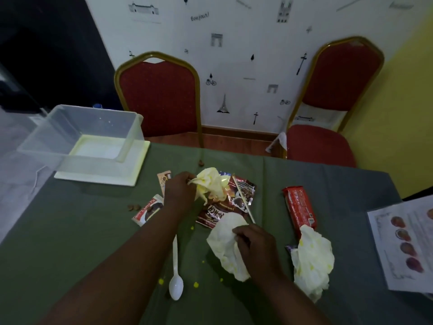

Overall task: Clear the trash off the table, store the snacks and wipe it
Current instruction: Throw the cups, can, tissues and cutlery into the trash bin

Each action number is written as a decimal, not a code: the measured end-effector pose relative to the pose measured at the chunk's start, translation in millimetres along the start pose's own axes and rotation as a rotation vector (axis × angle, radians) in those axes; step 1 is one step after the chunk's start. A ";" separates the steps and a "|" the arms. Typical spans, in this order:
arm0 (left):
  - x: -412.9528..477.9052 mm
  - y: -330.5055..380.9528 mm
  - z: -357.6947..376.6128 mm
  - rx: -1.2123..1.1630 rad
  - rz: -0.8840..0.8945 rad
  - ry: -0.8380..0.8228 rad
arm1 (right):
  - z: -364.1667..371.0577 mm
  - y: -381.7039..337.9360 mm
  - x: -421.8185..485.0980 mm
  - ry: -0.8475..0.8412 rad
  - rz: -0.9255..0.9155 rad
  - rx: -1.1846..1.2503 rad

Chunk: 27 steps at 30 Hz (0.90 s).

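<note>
Trash litters the green table (70,231): our left hand (179,191) pinches a yellow-stained crumpled napkin (210,184) over the torn snack wrapper (225,207), fingers closed on its edge. Our right hand (254,242) grips a second napkin (228,245) and a thin stick (242,198). A third napkin (312,256) lies beside the red biscuit pack (298,207). The white spoon (175,270) rests nearby; the clear tub (82,137) sits far-left.

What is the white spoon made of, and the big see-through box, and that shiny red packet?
The white spoon looks like thin glossy plastic: it shines evenly. The see-through box seems to be cloudy, stiff plastic, since the table shows through its walls. The red packet looks like shiny plastic film or foil, crinkled and reflecting light.
</note>
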<state>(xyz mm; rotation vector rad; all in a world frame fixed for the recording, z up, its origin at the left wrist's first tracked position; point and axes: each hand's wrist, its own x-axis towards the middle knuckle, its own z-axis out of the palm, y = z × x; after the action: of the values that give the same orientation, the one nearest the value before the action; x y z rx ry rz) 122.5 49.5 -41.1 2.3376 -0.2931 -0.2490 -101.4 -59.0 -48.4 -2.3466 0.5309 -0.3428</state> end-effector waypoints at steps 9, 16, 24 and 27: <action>-44.0 -47.7 -129.4 -0.193 -0.159 0.252 | 25.7 -92.3 26.4 0.006 -0.159 0.108; -118.5 -148.6 -239.2 -0.326 -0.345 0.492 | 90.5 -180.8 22.7 -0.126 -0.330 0.163; -239.7 -272.6 -322.5 -0.372 -0.640 0.769 | 200.0 -290.0 -25.4 -0.439 -0.507 0.192; -288.2 -317.3 -334.9 -0.372 -0.766 0.817 | 245.3 -325.6 -55.8 -0.552 -0.543 0.210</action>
<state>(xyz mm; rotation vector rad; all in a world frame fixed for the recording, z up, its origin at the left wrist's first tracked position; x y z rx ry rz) -21.0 573.0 -6.9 1.8826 0.9680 0.2801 33.9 327.5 -8.1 -2.2110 -0.3927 0.0212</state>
